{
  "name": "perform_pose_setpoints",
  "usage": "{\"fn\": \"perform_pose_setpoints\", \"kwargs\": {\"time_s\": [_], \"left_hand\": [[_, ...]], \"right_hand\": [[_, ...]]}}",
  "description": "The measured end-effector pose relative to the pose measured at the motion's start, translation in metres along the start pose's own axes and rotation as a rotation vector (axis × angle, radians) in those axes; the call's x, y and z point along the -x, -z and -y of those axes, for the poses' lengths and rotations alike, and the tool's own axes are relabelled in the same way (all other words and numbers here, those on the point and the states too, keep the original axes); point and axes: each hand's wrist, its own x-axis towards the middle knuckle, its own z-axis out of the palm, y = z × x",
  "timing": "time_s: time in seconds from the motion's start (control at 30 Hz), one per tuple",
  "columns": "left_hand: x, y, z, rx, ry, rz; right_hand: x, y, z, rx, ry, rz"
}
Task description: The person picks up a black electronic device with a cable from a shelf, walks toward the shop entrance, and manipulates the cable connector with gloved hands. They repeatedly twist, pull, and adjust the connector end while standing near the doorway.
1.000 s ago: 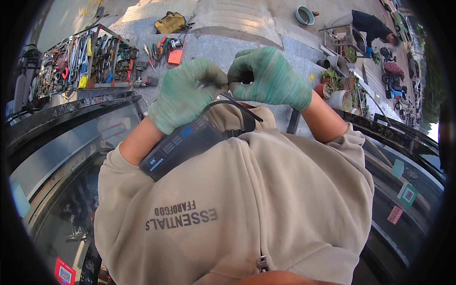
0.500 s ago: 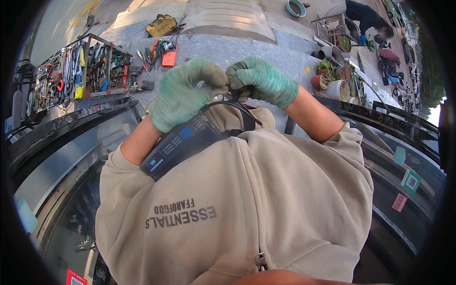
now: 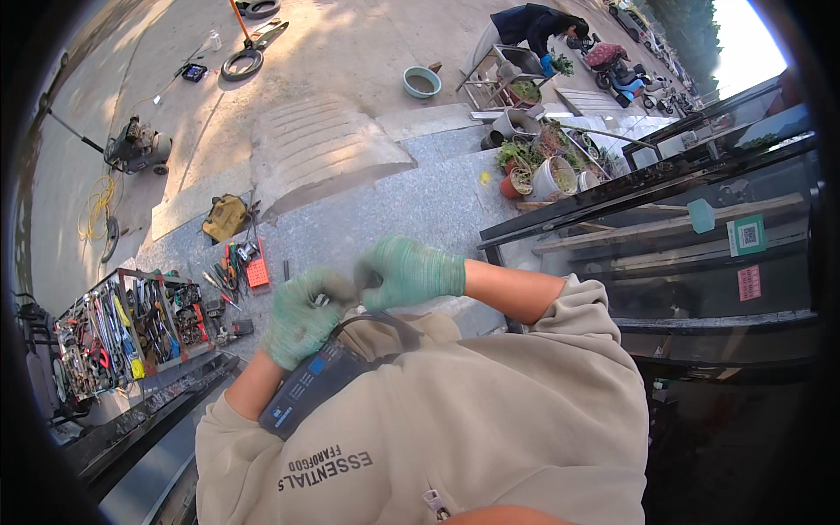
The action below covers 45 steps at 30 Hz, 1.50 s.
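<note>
Both hands are in green knitted work gloves and meet in front of my chest. My left hand point(image 3: 304, 317) is curled, thumb and fingers pinched together. My right hand point(image 3: 409, 273) comes in beside it, its fingers bent inward and somewhat blurred. Whatever small piece sits between the fingertips is hidden. Against my left forearm and sweatshirt rests a dark box-shaped device point(image 3: 317, 387) with a blue label patch. A black cable point(image 3: 378, 317) arcs from around its upper end, just below the hands.
Hand tools fill a rack point(image 3: 131, 324) at left, near loose screwdrivers point(image 3: 229, 267), a red tray point(image 3: 256, 265) and a yellow tool bag point(image 3: 226, 218). Potted plants point(image 3: 538, 171) stand right, by a glass door point(image 3: 682, 236). Farther off are a basin point(image 3: 422, 82) and a bending person point(image 3: 534, 26).
The view has swung upward and to the right, showing more yard. My hands sit lower and farther left in the picture, still close together; the right one has drawn slightly away.
</note>
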Motion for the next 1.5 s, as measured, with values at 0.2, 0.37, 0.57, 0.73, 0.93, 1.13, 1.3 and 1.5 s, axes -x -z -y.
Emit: {"fn": "perform_pose_setpoints", "kwargs": {"time_s": [0.2,0.37,0.57,0.73,0.93,1.13,1.3,1.5], "left_hand": [[-0.06,-0.029,0.0,-0.061,-0.109,0.097],[-0.101,-0.054,-0.004,0.02,-0.005,0.127],[-0.152,-0.068,-0.009,0.152,-0.012,0.194],[-0.198,-0.063,-0.006,0.113,0.043,0.183],[-0.285,-0.05,-0.005,0.108,0.073,0.229],[-0.375,-0.038,-0.014,0.156,0.103,0.351],[-0.424,-0.024,-0.021,0.136,0.219,0.596],[-0.471,-0.025,-0.027,0.243,0.346,0.491]], "right_hand": [[0.007,0.026,-0.062,-0.248,-0.074,-0.02],[0.014,0.053,-0.106,-0.519,-0.229,0.113],[0.014,0.08,-0.141,-0.581,-0.246,0.027],[0.005,0.111,-0.177,-0.794,-0.174,0.016],[-0.028,0.155,-0.205,-0.737,-0.178,-0.122],[-0.055,0.224,-0.223,-0.762,-0.329,-0.203],[-0.078,0.261,-0.234,-0.515,-0.291,-0.219],[-0.111,0.278,-0.277,-1.034,-0.339,-0.269]]}}
